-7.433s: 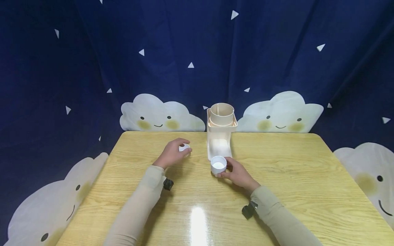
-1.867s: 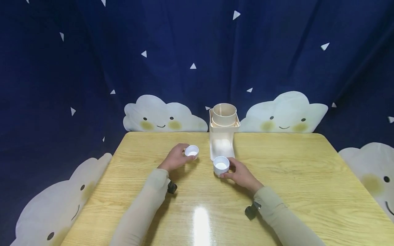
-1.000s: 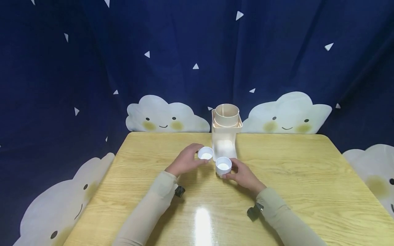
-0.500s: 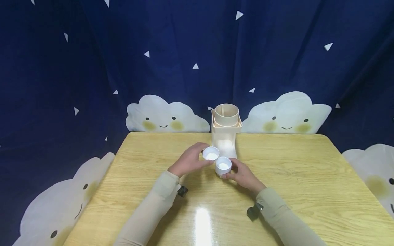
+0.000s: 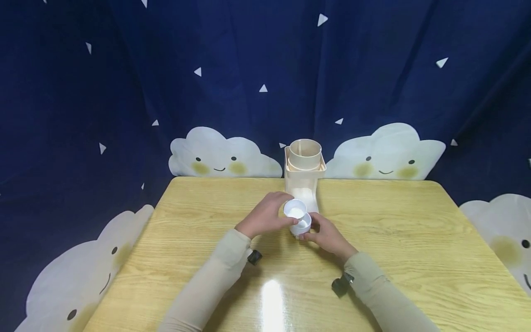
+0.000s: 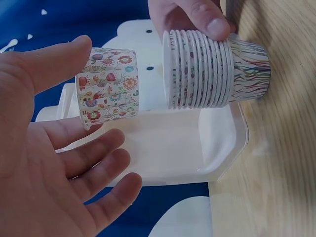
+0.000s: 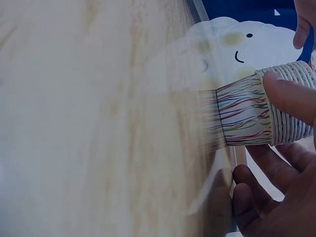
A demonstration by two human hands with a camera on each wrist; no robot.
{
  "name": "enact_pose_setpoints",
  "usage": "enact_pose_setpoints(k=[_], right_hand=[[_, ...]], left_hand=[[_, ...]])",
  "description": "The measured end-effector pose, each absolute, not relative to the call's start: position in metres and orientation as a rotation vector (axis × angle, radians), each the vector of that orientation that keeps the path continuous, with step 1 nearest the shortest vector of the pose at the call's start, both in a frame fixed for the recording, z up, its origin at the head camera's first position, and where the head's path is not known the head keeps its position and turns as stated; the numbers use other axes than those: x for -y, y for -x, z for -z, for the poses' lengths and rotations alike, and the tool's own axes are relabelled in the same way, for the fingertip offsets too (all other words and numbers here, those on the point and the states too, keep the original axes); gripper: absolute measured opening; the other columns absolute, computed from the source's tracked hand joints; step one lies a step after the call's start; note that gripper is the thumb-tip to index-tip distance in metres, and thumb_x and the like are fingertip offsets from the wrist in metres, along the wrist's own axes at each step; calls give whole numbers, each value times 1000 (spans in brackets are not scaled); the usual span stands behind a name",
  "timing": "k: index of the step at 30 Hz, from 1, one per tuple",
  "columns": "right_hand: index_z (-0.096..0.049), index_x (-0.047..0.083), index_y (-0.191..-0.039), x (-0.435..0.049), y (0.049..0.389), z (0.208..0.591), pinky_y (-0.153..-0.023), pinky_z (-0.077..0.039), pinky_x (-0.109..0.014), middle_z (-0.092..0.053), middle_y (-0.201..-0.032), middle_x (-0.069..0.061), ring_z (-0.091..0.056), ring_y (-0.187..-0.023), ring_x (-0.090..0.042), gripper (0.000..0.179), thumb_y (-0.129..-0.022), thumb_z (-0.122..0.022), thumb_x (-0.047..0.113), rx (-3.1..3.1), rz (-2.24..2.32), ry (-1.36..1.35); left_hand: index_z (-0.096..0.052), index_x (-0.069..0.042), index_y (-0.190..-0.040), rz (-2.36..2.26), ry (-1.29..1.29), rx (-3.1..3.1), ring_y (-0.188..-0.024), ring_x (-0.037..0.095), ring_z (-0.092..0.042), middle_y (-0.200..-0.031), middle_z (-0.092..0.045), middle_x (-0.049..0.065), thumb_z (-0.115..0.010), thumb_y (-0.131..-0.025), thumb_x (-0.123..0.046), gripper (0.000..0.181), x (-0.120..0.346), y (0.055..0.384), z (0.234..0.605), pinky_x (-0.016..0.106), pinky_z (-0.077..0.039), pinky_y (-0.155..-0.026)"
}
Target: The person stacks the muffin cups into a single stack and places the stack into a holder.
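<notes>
My left hand pinches a single paper cup near its rim, between thumb and forefinger, the other fingers spread. The left wrist view shows a flower print on this cup. The cup is just above the mouth of a stack of nested paper cups, slightly off to its left, with a small gap between them. The stack stands upright on the table; its lowest cup has wavy coloured lines. My right hand grips the stack from the right, thumb on the rims.
Behind the cups, at the far edge of the wooden table, stands a cream-coloured holder with a round, open-topped tube. A dark blue curtain with white clouds and triangles surrounds the table.
Over the last seconds my left hand turned its tilted cup upright and brought it rightward, from beside the stack to above it. My right hand stayed at the stack.
</notes>
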State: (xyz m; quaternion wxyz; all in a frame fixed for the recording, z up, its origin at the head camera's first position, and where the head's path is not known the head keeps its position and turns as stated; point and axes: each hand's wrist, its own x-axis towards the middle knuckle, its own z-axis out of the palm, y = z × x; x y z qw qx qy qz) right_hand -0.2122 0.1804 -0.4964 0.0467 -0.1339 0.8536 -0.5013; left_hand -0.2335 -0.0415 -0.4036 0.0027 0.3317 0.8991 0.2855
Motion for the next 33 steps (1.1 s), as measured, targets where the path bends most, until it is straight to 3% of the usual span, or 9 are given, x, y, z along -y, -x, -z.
enact_pose_setpoints(k=[13,19,33], right_hand=[[-57,7,-129,-180,211,495,-107,-47,-53,-67,-124,-15,-62,-120,-36,57,-79,-81,17,-2622,1516,411],[-56,6,-132,-181,211,495,-107,-46,-55,-65,-128,-17,-61,-121,-38,59,-79,-81,17,-2613,1518,416],[-55,5,-132,-180,211,495,-109,-45,-55,-65,-126,-17,-59,-124,-39,61,-78,-82,18,-2627,1501,402]], left_hand=[[-62,-13,-128,-888,-1061,-2790,-119,23,-56,-127,-65,6,-78,-82,-35,53,31,235,407,39,-44,-105],[-63,-10,-126,-869,-1102,-2788,-115,24,-57,-123,-67,8,-79,-81,-33,53,28,236,410,40,-46,-103],[-60,-8,-132,-816,-1087,-2786,-119,26,-56,-130,-64,9,-78,-83,-33,58,28,235,416,38,-47,-102]])
